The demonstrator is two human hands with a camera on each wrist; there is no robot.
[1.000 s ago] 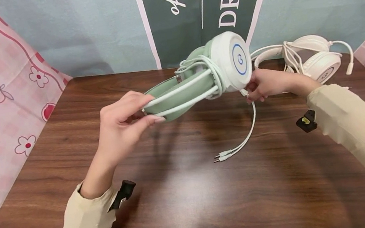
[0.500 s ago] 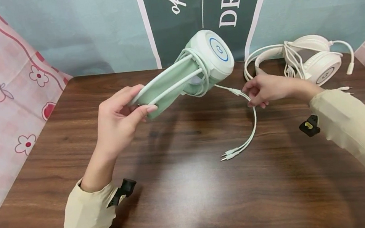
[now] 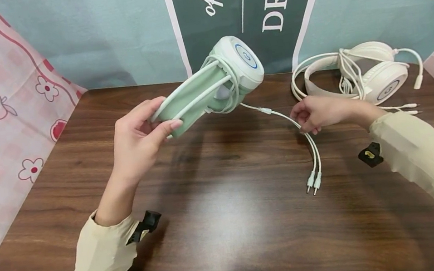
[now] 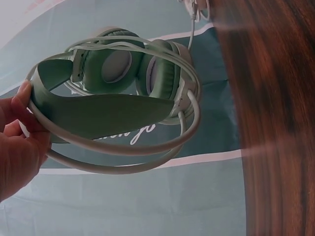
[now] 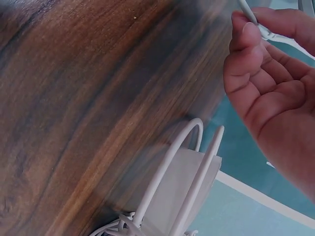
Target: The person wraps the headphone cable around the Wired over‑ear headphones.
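Observation:
My left hand point(image 3: 133, 142) grips the green headband of a green-and-white headset point(image 3: 195, 95), holding it tilted above the table with the ear cups up and to the right. Its cable is wound around the band beside the ear cups, as the left wrist view also shows. From the ear cups a loose cable end point(image 3: 252, 107) runs right to my right hand point(image 3: 317, 113), whose thumb and fingers pinch it past the splitter. Two thin leads hang below those fingers, ending in metal-tipped plugs point(image 3: 313, 182).
A second headset point(image 3: 381, 70), all white with a boom microphone point(image 3: 418, 79), lies at the back right of the wooden table point(image 3: 230, 234). Its plugs point(image 3: 409, 109) lie behind my right forearm. A blue cloth with a dark lettered panel point(image 3: 241, 8) hangs behind.
The green-and-white headset has swung left and tilted away from my right hand, drawing the loose cable out between them. The two plugs have shifted right.

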